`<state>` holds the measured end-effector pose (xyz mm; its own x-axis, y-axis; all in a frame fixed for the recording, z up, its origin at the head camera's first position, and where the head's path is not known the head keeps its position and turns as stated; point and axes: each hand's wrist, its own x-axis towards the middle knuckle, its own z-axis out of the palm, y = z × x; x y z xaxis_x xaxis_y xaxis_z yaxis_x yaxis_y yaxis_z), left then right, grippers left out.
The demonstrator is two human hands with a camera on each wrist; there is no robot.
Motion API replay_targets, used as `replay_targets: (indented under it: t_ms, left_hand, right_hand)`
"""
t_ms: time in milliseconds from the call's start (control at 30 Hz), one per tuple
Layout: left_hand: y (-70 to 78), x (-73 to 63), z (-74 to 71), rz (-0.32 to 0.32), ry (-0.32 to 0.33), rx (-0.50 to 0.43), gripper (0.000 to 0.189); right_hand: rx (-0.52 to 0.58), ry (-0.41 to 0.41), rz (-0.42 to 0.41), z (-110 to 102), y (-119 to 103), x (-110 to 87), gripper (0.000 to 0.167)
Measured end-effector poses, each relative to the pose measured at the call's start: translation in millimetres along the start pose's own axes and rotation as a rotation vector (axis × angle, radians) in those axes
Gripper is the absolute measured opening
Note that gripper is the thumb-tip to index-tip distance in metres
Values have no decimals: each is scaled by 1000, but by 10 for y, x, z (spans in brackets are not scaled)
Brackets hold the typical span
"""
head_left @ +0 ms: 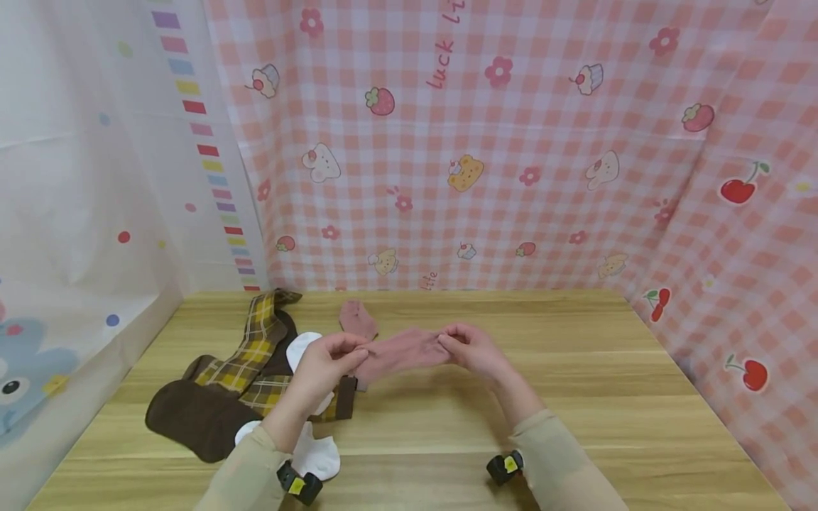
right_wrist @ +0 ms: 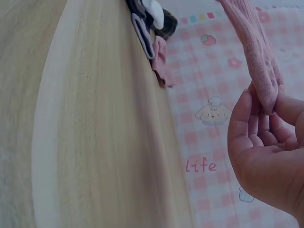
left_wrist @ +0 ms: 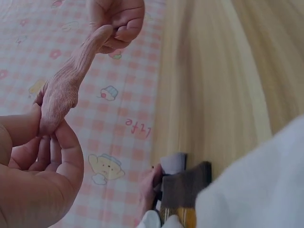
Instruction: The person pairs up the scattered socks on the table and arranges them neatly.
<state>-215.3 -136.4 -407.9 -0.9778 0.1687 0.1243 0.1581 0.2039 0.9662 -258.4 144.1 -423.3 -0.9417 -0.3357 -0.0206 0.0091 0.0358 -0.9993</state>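
A pink ribbed sock (head_left: 405, 350) is stretched sideways between my two hands above the table. My left hand (head_left: 328, 362) pinches its left end between thumb and fingers. At the other end, my right hand (head_left: 476, 350) pinches the fabric the same way; in the right wrist view the sock (right_wrist: 262, 61) runs up and away from the fingertips. Behind my left hand lies a second pink sock (head_left: 358, 319) on the wood. Left of that hand is a pile with a brown-and-yellow plaid sock (head_left: 246, 355), a dark brown sock (head_left: 198, 419) and white socks (head_left: 317, 454), partly hidden by my left arm.
The wooden table (head_left: 575, 397) extends right of my hands. A pink checked cloth (head_left: 415, 227) hangs along its back edge and right side, with a white dotted cloth (head_left: 128, 177) at the left. Black wrist cameras (head_left: 505, 467) sit at both sleeves.
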Motion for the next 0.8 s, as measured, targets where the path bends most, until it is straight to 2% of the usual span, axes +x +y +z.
replay_targets:
  t_ms: [367,533,667,800]
  left_hand:
    - [-19,135,35,0,-90,-217,23]
    - [-33,219,72,-28,-107,-293,20]
    - [-35,295,107,-44,-122,-310,21]
    - [-48,383,161,-43,-105,-247,23]
  right_hand:
    - [207,-62,-33,-169,31,-44,10]
    - [231,-60,-42,-217,24,-62,11]
    - [220,-46,-31,-261,10,-75,10]
    - [206,-27,-15,-321,10,-80,10]
